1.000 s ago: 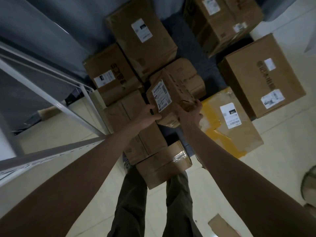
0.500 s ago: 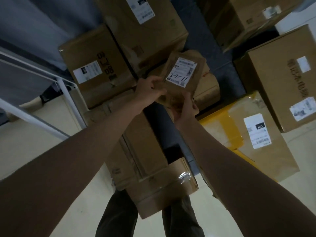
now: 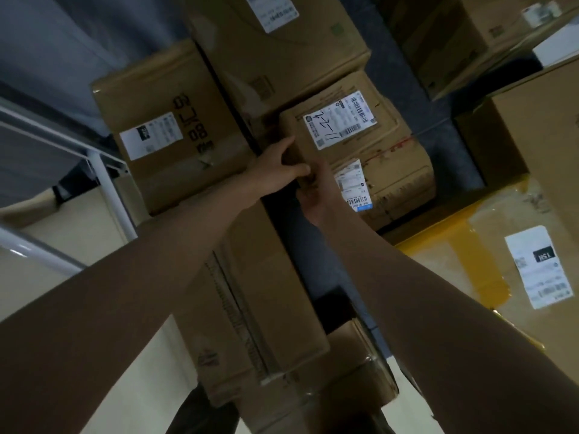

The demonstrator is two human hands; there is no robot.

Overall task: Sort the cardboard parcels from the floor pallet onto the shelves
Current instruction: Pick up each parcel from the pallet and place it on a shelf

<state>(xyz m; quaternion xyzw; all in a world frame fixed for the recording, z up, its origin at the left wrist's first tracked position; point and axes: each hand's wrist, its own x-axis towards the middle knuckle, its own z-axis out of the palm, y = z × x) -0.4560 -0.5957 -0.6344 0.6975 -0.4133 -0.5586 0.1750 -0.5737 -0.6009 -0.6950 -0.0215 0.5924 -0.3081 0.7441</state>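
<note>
From the head camera, looking down along both bare forearms, we see our two hands meeting on one small parcel [image 3: 341,142], which we hold up above the pile on the floor. Our left hand [image 3: 275,170] grips the parcel's near left corner: the thumb lies up along the left edge and the fingers curl round the lower edge, so the hand is closed on the cardboard. Our right hand [image 3: 319,191] comes in from below and to the right, its fingers wrapped up onto the parcel's underside and near edge; how far those fingertips reach we cannot tell, because the left hand and the parcel cover them. The parcel's top face is turned to us and carries a white label [image 3: 340,120] with barcodes and handwritten marks. Just beneath it lies another box [image 3: 394,183] with a smaller label [image 3: 352,186], resting on the dark pallet [image 3: 451,142]. To the left stands a box with dark printing [image 3: 169,130], behind it a taller box [image 3: 275,48], and close to our legs a long box [image 3: 257,296] lying over a taped one [image 3: 354,377]. On the right a box with yellow tape [image 3: 488,255] sits on the pale floor. A white shelf frame [image 3: 103,164] stands at the left edge.
</note>
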